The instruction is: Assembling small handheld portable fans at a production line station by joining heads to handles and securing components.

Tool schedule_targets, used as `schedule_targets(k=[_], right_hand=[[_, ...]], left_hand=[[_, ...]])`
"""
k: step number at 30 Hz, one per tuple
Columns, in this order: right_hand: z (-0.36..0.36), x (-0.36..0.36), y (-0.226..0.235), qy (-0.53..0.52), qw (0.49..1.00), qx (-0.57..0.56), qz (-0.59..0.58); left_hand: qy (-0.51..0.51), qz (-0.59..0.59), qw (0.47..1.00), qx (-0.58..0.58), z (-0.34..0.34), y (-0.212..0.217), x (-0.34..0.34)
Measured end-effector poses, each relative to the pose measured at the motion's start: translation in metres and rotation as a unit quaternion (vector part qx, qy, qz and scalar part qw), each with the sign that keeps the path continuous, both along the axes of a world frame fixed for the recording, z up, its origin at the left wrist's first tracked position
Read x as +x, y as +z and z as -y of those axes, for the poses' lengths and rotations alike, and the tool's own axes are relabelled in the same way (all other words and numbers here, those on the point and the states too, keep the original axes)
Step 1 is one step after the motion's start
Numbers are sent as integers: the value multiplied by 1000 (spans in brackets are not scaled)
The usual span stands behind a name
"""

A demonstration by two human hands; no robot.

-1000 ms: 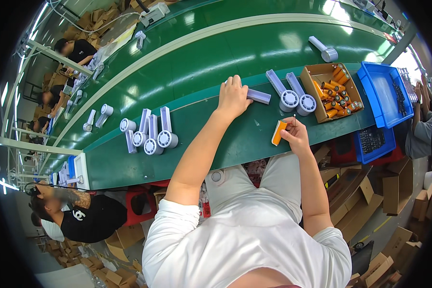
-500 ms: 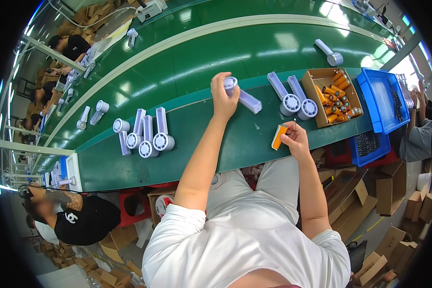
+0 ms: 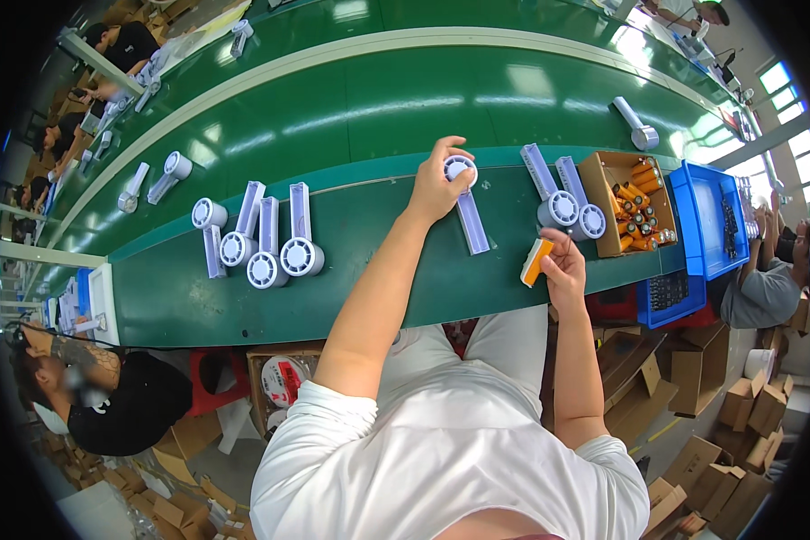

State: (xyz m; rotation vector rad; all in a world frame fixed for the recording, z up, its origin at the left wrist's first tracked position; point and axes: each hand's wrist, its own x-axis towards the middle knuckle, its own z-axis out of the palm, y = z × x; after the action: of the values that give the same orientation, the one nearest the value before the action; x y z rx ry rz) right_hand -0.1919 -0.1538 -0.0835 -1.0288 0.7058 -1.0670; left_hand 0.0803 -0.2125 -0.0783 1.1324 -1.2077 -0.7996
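Observation:
My left hand (image 3: 434, 193) is closed on the round head of a pale lilac handheld fan housing (image 3: 472, 225), whose open, trough-like handle points toward me. Between the fingers and thumb of my right hand (image 3: 565, 270) is an orange cylindrical battery (image 3: 535, 263) with a whitish strip along one side. The battery is apart from the fan housing, to its right. Two similar fan housings (image 3: 562, 208) lie just beyond my right hand. To its far right, a cardboard box (image 3: 606, 216) holds many orange batteries (image 3: 639, 205).
Several fan housings (image 3: 264, 270) lie on the green table (image 3: 360, 279) at the left. Others, including one at the far right (image 3: 643, 136), rest on the green surface beyond. A blue tray (image 3: 688, 220) stands beside the box. Co-workers sit at left (image 3: 130, 405) and right (image 3: 754, 288).
The fan housing has turned in my left hand, so its handle now points more toward me and its vented face shows. My right hand still holds the battery. The whole view has shifted slightly.

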Motion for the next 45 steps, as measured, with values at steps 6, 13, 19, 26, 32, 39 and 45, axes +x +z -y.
schedule_targets(k=[6, 13, 19, 26, 32, 39, 45], right_hand=[[-4, 36, 32, -35, 994, -41, -97], [8, 83, 58, -79, 915, -211, -334], [6, 99, 62, -61, 764, -367, -527], [2, 116, 67, -18, 651, -452, -610], [14, 121, 82, 100, 622, -398, -666], [20, 119, 75, 156, 611, -362, -686], [62, 119, 86, 15, 682, -376, -627]], left_hand=[[-6, 80, 996, -37, -2, -1, 4], [6, 117, 991, -60, -7, 5, 4], [17, 137, 989, -62, -8, 1, 4], [44, 128, 987, -87, -7, -5, 7], [42, 173, 979, -102, -6, -2, 5], [66, 148, 983, -89, -3, -4, 6], [140, -9, 988, -65, 12, -14, 14]])
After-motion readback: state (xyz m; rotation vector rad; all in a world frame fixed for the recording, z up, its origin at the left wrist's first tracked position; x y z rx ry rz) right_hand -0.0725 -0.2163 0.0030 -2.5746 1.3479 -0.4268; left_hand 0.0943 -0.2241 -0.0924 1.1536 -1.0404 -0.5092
